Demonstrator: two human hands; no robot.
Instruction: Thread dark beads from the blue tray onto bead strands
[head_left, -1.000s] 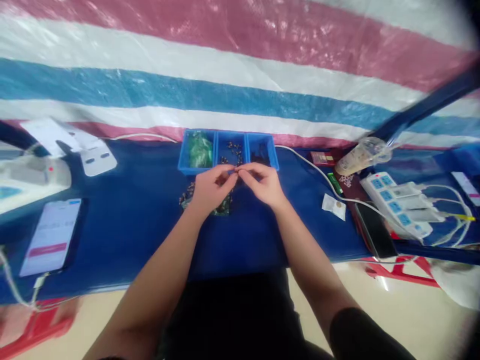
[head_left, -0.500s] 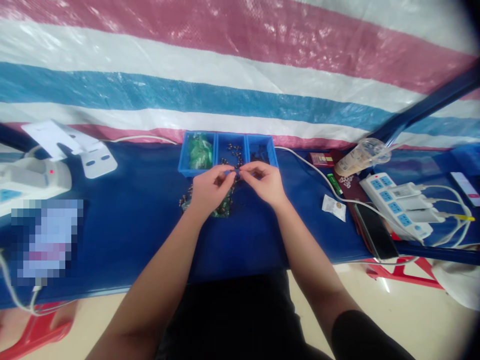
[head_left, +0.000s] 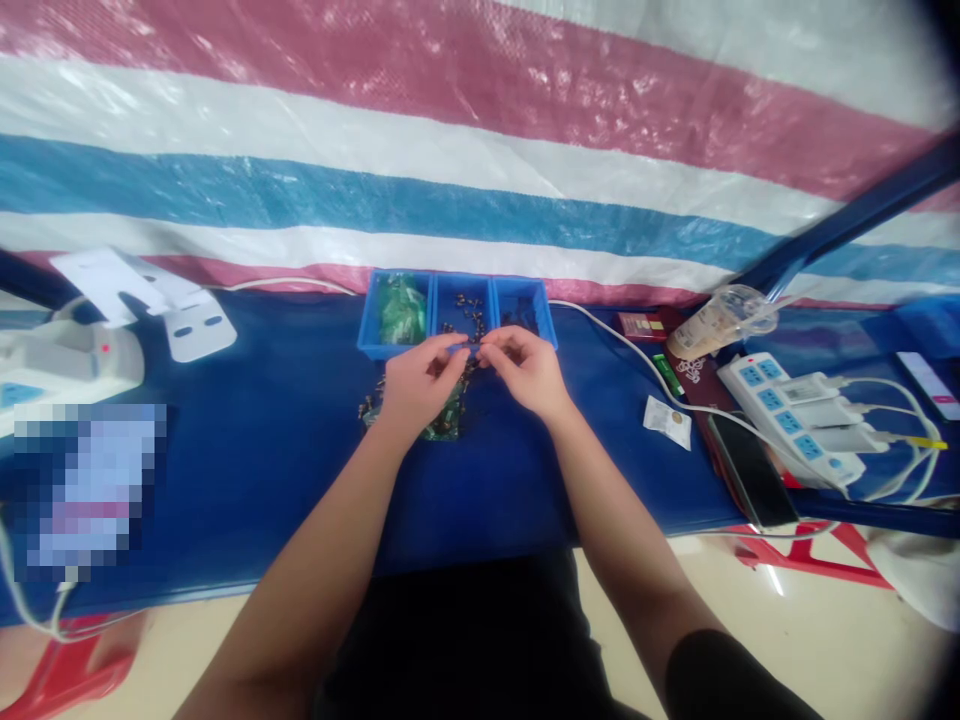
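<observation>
My left hand and my right hand meet fingertip to fingertip in front of a blue three-part tray. Both are pinched closed; whatever lies between the fingertips is too small to make out. A green plastic bag fills the tray's left compartment. Small brass-coloured parts lie scattered in the middle one, and dark small pieces in the right one. Partly hidden under my left hand, a greenish clear bag and more small metal parts rest on the blue tabletop.
To the right are a white power strip with chargers, a black phone, a plastic drink cup and a small white packet. A white cable crosses there. At left stand a white stand and a blurred-out phone.
The whole view has shifted slightly, with the table sitting a little lower. My hands stay together before the tray, with only small fingertip movements.
</observation>
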